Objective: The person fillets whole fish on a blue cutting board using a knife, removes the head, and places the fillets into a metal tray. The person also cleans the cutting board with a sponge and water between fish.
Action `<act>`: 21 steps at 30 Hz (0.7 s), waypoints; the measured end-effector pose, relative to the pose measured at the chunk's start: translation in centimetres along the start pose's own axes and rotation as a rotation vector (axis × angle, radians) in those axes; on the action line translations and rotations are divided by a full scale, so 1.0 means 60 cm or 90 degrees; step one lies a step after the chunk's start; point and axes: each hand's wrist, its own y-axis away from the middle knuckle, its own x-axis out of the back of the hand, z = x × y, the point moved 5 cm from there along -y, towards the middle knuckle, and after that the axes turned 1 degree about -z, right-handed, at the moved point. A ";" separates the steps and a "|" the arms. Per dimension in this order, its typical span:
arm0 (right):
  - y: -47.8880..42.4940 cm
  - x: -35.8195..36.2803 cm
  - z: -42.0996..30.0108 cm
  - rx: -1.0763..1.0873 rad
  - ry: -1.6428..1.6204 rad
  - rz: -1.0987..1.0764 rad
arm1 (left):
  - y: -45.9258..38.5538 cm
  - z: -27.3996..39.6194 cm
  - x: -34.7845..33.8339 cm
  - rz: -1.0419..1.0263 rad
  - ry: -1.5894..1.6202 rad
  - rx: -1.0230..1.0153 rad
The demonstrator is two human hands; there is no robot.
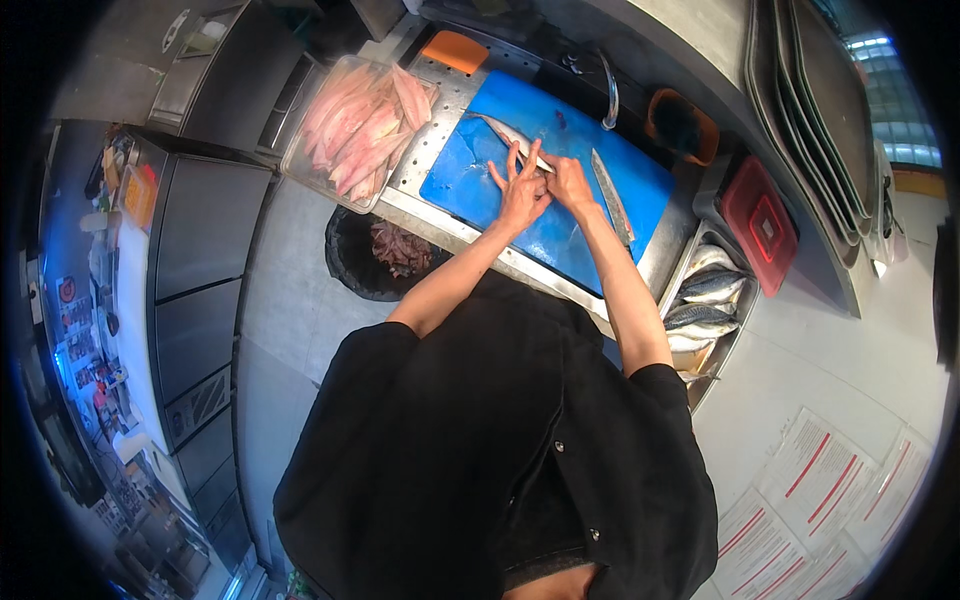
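Observation:
A silvery fish lies on the blue cutting board, its narrow tail end pointing to the upper left. My left hand holds it against the board, with some fingers spread across its body. Close beside, my right hand is curled around the nearer end, and the fingers hide what exactly they grip. To the right of that hand a knife rests on the board, its blade wet and smeared.
A clear plastic container of fish fillets stands left of the board. Below it, a black-lined bin holds fish scraps. Whole fish fill a metal tray at right. A faucet and an orange scraper are behind.

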 end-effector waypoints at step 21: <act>0.006 -0.010 -0.007 0.103 0.045 0.054 | 0.009 -0.111 0.057 0.106 0.338 0.068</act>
